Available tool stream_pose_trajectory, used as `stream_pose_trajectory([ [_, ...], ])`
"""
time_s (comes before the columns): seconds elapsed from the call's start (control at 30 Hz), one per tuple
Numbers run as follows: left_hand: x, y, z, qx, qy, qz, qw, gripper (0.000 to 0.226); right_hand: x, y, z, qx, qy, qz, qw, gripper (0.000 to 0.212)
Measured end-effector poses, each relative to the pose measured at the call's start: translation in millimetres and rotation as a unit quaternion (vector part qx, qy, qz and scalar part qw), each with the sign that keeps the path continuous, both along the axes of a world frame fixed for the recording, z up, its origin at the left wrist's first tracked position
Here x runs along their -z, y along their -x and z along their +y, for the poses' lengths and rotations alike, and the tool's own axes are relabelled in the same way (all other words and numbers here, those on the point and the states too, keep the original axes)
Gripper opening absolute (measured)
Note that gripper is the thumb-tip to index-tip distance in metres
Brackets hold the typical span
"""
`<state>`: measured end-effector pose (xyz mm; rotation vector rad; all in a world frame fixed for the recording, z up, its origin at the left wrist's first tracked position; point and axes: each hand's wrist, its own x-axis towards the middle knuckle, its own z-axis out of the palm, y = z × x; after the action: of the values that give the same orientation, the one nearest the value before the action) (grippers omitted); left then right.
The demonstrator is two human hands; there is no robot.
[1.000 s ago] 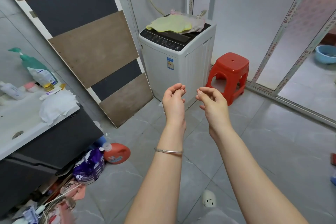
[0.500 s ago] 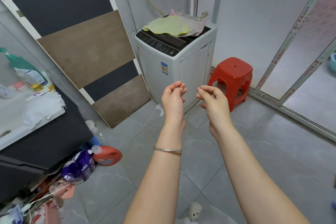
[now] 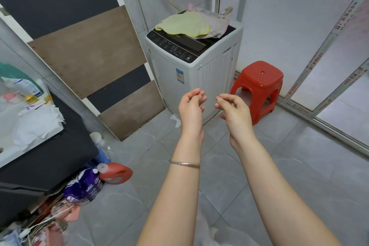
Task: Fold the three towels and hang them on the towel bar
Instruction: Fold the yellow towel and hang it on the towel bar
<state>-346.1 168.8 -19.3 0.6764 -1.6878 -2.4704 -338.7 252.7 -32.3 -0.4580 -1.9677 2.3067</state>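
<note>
Two empty hands side by side, left hand (image 3: pixel 190 107) and right hand (image 3: pixel 234 109), both curled inward

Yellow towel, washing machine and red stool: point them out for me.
yellow towel (image 3: pixel 182 25), head view, middle of the cloth.
washing machine (image 3: pixel 213 86), head view, ribbed white side.
red stool (image 3: pixel 259 75), head view, seat top.

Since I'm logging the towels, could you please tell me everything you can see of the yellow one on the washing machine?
The yellow towel is a pale yellow-green cloth with a brighter yellow edge, soft-looking, lying unfolded and rumpled on the dark lid of the washing machine. It overlaps a pinkish towel beneath it. Nothing else touches it.
</note>
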Motion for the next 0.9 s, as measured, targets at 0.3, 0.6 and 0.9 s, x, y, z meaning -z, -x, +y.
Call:
stream_pose_trajectory([
  [0.3, 0.3, 90.7, -33.3, 0.003, -0.005, -0.005, 1.0, 0.018, 1.0, 86.8, -35.5, 0.009, -0.007, -0.008, 1.0, 0.01],
  [0.6, 1.9, 172.6, -80.3, 0.023, -0.018, -0.019, 0.999, 0.02, -0.4, 166.0, -82.6, 0.023, -0.012, -0.016, 1.0, 0.007],
  [0.9, 2.7, 225.5, -105.8, 0.069, -0.022, -0.012, 0.997, 0.02, 0.3, 213.1, -109.4, 0.051, -0.005, -0.012, 0.999, 0.012],
])
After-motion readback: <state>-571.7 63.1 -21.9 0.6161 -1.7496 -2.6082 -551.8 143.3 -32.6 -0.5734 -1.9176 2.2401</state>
